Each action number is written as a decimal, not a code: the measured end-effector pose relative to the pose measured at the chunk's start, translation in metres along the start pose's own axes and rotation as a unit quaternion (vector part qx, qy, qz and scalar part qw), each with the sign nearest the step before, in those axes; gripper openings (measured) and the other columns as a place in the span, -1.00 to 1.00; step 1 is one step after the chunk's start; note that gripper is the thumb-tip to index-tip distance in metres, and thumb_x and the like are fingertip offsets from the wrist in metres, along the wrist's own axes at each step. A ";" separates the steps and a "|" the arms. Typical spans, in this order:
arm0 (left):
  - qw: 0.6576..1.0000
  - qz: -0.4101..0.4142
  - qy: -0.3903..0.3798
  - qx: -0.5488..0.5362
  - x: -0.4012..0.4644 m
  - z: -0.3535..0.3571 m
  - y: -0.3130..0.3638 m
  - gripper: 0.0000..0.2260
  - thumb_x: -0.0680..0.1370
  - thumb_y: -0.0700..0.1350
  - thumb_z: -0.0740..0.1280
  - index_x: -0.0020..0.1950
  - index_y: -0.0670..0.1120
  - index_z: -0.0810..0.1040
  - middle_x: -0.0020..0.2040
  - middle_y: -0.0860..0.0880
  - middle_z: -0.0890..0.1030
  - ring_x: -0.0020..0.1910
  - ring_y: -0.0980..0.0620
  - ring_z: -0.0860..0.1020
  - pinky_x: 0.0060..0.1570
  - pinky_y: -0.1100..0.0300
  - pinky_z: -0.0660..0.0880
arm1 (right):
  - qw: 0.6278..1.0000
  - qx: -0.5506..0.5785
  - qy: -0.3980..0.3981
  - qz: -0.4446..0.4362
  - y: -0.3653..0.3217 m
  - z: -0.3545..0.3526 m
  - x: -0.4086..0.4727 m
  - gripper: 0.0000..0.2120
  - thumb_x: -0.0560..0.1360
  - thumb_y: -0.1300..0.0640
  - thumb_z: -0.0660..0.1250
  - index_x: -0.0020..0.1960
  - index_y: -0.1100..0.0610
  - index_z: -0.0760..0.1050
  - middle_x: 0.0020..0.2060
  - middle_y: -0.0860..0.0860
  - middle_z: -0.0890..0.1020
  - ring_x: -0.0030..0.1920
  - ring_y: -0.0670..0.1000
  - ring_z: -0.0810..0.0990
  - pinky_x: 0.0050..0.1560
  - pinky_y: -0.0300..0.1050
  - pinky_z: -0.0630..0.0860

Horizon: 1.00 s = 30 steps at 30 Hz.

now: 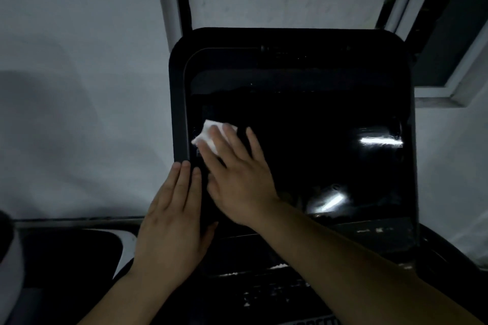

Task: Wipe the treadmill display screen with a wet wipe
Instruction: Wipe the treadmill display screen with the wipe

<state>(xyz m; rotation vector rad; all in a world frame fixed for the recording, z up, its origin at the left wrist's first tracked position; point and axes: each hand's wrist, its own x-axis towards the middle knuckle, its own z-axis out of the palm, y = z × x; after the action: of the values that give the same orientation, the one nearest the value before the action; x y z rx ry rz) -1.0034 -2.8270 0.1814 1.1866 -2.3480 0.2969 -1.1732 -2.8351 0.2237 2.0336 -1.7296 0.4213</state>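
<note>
We are mid-wipe: our right hand (237, 174), fingers (232, 137) spread flat, presses the wet wipe (208, 134) onto the display screen's (317, 140) left edge. Our left hand (171, 216), fingers together, steadies the treadmill console frame (178, 113). In this dim light the streaked right side seems unwiped.

Pale grey wall (79, 60) fills the background. Window frame (449, 92), light-coloured, at upper right, with dark glass inside it. White-rimmed dark fixture (126, 243) at lower left; its nature cannot be determined in the dim light.

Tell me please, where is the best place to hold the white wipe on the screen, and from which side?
Probably its upper left corner: the wet wipe lies flat on the display screen, and only that part shows beyond the right hand's fingers. Pinch from the upper left.
</note>
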 end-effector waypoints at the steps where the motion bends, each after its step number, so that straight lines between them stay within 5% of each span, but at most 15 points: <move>1: 1.000 -0.002 -0.002 -0.001 -0.002 0.000 -0.002 -0.19 0.50 0.10 0.41 0.59 -0.29 0.20 0.61 -0.29 0.20 0.63 -0.19 0.13 0.55 -0.10 0.19 | 1.000 -0.005 -0.001 -0.001 0.002 0.000 -0.005 -0.38 0.57 -0.06 0.07 0.63 -0.02 0.14 0.64 0.05 0.14 0.65 0.11 -0.02 0.56 0.32 -0.04; 8: 0.999 -0.020 -0.029 -0.002 -0.007 0.004 -0.007 -0.07 0.44 0.13 0.50 0.62 -0.26 0.14 0.62 -0.28 0.17 0.63 -0.19 0.09 0.55 -0.08 0.18 | 0.945 0.019 0.049 0.324 0.029 0.013 -0.064 -0.28 0.50 -0.07 0.07 0.64 0.03 0.08 0.64 0.16 0.11 0.63 0.22 0.07 0.54 0.40 -0.01; 13: 0.998 -0.036 -0.017 -0.043 -0.004 0.008 0.002 -0.18 0.49 0.21 0.19 0.60 -0.28 0.16 0.62 -0.33 0.13 0.64 -0.20 0.03 0.57 -0.09 0.11 | 0.989 0.058 0.002 0.133 -0.053 0.034 -0.101 -0.30 0.48 -0.05 0.21 0.61 0.01 0.21 0.64 0.05 0.15 0.65 0.12 0.00 0.53 0.36 0.09; 15: 0.999 -0.016 -0.013 -0.045 -0.001 0.007 0.007 -0.18 0.48 0.21 0.17 0.61 -0.28 0.17 0.63 -0.32 0.09 0.65 -0.19 -0.02 0.57 -0.14 0.12 | 0.991 0.049 0.003 0.121 -0.042 0.038 -0.119 -0.33 0.50 -0.03 0.24 0.60 -0.02 0.24 0.63 0.05 0.16 0.65 0.11 0.02 0.53 0.36 0.11; 20: 0.999 0.033 -0.033 -0.026 0.002 0.008 0.019 -0.15 0.51 0.17 0.34 0.64 -0.21 0.09 0.66 -0.25 0.04 0.66 -0.16 -0.05 0.55 -0.21 0.18 | 0.968 -0.010 -0.018 0.252 0.057 0.026 -0.165 -0.29 0.56 -0.05 0.10 0.66 -0.07 -0.07 0.66 0.10 0.02 0.65 0.13 -0.05 0.54 0.35 0.05; 25: 0.998 0.032 -0.042 -0.024 -0.001 0.006 0.024 -0.09 0.46 0.13 0.48 0.63 -0.22 0.12 0.65 -0.26 0.08 0.66 -0.17 -0.02 0.54 -0.22 0.19 | 0.881 0.064 0.024 0.468 0.127 0.023 -0.196 -0.35 0.57 -0.08 -0.05 0.64 0.04 0.10 0.63 0.19 0.15 0.63 0.18 0.05 0.56 0.38 0.02; 30: 0.999 0.027 -0.040 -0.024 -0.003 0.007 0.025 -0.09 0.46 0.13 0.48 0.64 -0.21 0.10 0.65 -0.25 0.09 0.65 -0.17 -0.01 0.54 -0.21 0.20 | 0.926 0.049 0.023 0.373 0.057 0.029 -0.169 -0.33 0.57 -0.06 0.03 0.64 0.10 0.08 0.61 0.26 0.13 0.63 0.27 0.04 0.54 0.36 0.10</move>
<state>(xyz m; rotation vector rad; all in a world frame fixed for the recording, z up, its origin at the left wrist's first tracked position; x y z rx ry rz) -1.0241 -2.8132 0.1749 1.1344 -2.4458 0.2140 -1.2595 -2.7133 0.1224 1.3258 -2.4502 0.7872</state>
